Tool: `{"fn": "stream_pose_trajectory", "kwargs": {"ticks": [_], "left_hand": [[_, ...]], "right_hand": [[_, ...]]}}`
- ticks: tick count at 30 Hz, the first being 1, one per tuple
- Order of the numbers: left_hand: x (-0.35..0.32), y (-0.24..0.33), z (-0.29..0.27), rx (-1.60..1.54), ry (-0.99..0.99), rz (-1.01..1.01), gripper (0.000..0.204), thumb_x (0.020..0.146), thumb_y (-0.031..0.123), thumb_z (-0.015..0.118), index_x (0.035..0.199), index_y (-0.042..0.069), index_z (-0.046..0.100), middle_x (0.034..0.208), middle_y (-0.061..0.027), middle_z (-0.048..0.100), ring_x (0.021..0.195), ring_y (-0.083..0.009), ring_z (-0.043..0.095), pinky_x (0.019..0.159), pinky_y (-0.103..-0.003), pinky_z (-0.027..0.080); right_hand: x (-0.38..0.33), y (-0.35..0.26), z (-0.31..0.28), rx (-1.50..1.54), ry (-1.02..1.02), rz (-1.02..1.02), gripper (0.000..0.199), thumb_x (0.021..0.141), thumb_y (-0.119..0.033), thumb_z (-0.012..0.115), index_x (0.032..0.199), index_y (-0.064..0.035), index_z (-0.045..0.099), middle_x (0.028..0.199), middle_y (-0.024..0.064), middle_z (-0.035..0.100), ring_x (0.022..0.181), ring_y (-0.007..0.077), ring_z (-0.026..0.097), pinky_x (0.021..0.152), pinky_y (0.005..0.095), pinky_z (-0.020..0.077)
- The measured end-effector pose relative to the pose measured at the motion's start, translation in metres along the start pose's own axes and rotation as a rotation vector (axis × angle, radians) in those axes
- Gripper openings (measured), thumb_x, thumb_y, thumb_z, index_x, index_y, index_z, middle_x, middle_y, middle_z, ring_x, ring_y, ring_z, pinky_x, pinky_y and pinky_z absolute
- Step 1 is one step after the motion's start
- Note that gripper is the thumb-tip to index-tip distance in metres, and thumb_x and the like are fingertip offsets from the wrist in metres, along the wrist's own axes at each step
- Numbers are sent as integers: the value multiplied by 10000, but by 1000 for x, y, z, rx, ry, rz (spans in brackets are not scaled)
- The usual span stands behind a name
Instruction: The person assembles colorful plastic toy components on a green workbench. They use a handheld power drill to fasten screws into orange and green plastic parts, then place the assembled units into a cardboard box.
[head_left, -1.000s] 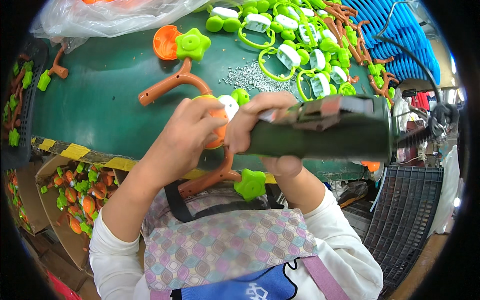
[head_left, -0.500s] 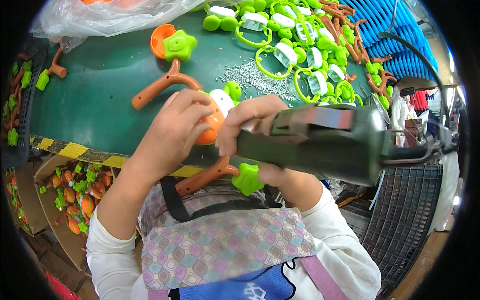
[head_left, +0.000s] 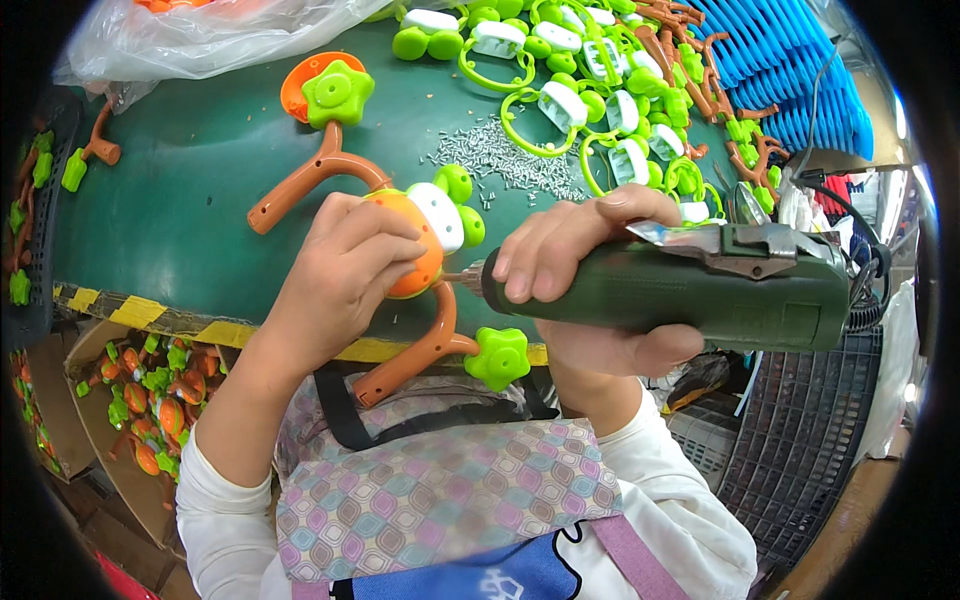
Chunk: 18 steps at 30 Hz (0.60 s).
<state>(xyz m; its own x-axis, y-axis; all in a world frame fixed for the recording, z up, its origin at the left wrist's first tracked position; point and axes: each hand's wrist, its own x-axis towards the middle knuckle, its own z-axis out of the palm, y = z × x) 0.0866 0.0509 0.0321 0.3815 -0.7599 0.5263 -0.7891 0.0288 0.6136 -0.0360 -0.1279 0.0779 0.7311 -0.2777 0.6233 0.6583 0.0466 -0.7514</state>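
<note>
My left hand (head_left: 345, 260) is closed on the orange body of a plastic toy (head_left: 421, 246), pressing it down near the table's front edge. A white piece with two green balls sits on the toy's far side. Two brown branch-shaped arms stick out from it, the nearer one ending in a green star-shaped knob (head_left: 499, 359). In my right hand (head_left: 560, 250) lies a dark green electric screwdriver (head_left: 730, 295), held sideways. Its bit points left and meets the toy's side close to the nearer brown arm. Whether a screw sits at the tip, I cannot tell.
A heap of small silver screws (head_left: 500, 160) lies beyond my hands. Green-and-white ring parts (head_left: 563, 107) and brown branches pile up behind. Blue racks (head_left: 790, 90) stand far right. An orange cup-shaped piece (head_left: 298, 88) rests far left. Finished-looking toys fill a carton (head_left: 100, 440) lower left.
The screwdriver has swung from a blurred, tilted pose to nearly level, and its bit now shows against the toy. My left hand and the toy have stayed almost in place.
</note>
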Motion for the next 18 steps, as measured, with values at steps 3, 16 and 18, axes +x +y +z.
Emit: {"fn": "stream_pose_trajectory", "kwargs": {"ticks": [3,16,18], "left_hand": [[-3,2,-5,13,-15,-14,151,812,11,716,959,27,682,1034,-49,656,950,-296,552,852,-392,484],[3,2,0,6,-31,3,173,788,-19,713,952,27,679,1037,-45,651,944,-295,554,854,-390,487],[3,2,-1,2,-35,6,181,786,-21,717,954,31,675,1036,-46,649,945,-298,553,858,-395,486]], "right_hand": [[-5,-5,10,-69,5,129,858,866,-772,580,1303,-53,412,781,73,596,671,225,614,676,396,552],[-2,-3,7,-154,-122,297,697,899,-642,655,1176,-23,493,763,101,625,699,232,638,699,384,559],[1,-7,12,-142,-11,274,842,861,-737,619,1249,-14,431,749,92,599,665,228,619,671,390,557]]}}
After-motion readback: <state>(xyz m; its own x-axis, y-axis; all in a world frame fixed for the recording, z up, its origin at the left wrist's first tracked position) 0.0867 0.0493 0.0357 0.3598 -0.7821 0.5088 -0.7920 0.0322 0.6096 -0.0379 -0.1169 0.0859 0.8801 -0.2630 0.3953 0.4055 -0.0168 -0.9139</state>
